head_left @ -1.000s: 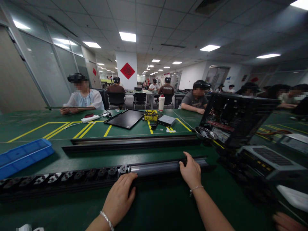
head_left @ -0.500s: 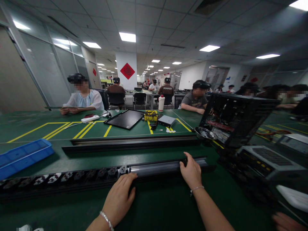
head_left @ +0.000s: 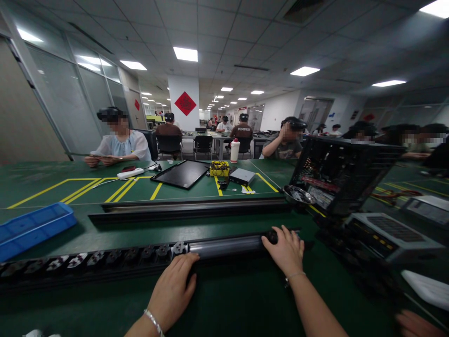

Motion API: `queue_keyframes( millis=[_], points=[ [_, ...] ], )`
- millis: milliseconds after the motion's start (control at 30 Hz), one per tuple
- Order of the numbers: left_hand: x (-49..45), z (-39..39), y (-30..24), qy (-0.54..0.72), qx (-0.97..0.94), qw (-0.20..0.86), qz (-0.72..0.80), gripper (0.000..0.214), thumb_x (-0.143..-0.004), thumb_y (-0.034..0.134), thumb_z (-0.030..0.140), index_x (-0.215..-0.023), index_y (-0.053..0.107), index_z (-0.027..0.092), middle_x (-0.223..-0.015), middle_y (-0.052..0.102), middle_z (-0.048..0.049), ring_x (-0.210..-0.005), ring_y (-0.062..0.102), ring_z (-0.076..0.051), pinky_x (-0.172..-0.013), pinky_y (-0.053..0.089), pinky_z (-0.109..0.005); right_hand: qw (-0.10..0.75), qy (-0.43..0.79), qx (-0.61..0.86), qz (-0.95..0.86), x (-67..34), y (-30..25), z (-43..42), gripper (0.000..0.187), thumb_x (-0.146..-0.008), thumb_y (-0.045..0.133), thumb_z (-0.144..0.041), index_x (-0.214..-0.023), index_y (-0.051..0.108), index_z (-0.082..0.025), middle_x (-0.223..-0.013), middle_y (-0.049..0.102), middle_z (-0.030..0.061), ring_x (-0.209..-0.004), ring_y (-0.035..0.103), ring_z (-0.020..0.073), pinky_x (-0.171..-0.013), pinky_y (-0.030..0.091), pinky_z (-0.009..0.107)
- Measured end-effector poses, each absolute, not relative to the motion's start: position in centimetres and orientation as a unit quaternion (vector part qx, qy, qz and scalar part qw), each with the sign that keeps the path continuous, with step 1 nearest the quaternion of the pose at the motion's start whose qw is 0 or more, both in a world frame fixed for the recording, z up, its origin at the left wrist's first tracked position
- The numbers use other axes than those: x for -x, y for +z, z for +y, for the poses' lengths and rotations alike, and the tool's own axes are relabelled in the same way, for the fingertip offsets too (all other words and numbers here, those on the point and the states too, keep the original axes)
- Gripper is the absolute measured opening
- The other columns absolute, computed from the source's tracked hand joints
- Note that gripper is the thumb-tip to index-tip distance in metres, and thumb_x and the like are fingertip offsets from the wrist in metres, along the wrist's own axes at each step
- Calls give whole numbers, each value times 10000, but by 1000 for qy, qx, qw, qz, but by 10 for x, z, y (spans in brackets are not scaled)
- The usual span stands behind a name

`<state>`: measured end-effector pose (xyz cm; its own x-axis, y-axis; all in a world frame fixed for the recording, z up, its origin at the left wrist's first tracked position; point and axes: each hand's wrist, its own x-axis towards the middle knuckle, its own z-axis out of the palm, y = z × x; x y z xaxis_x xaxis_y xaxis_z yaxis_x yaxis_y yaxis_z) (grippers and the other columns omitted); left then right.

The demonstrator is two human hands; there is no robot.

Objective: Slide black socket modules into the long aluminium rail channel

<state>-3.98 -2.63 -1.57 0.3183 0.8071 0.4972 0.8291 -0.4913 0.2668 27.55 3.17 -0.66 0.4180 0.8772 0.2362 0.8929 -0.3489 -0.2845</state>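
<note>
A long black rail (head_left: 224, 247) lies across the green table in front of me. Several dark and silvery socket-like modules (head_left: 96, 258) sit in a row along its left part, while its middle stretch is a bare, shiny channel. My left hand (head_left: 175, 281) rests over the rail's near edge, its fingertips just right of the last module and its thumb apart. Around a dark, round part (head_left: 271, 237) at the rail's right part, the fingers of my right hand (head_left: 286, 250) are curled. They hide much of that part.
Two black rail pieces (head_left: 196, 209) lie behind. A blue bin (head_left: 35, 229) stands left; an open computer case (head_left: 343, 178), a metal bowl (head_left: 298, 194) and a power supply unit (head_left: 389, 236) are at right. Co-workers sit beyond, and another person's hand (head_left: 421, 324) shows lower right.
My right hand has moved a little right along the rail, with the dark round part now showing at its fingers. My left hand stays put. A co-worker opposite has raised a hand to the head.
</note>
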Motion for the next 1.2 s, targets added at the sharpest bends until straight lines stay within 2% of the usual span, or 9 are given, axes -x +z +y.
queue_keyframes(
  millis=[533,1200],
  points=[
    [40,-26,-15,-295,811,13,-504,368,-766,468,119,-1115,515,225,-1079,625,-39,-1027,570,-201,-894,487,-384,195,-5,819,-540,-276,-5,32,510,-765,394,-523,-1180,531,-259,-1376,384,48,-1299,240,281,-1046,136,517],
    [40,-26,-14,-296,811,8,-504,369,-769,462,115,-1117,511,224,-1083,623,-48,-1025,571,-207,-887,494,-389,206,-10,814,-544,-279,-9,34,531,-770,389,-502,-1220,486,-237,-1367,399,52,-1291,256,283,-1045,136,523]
  ],
)
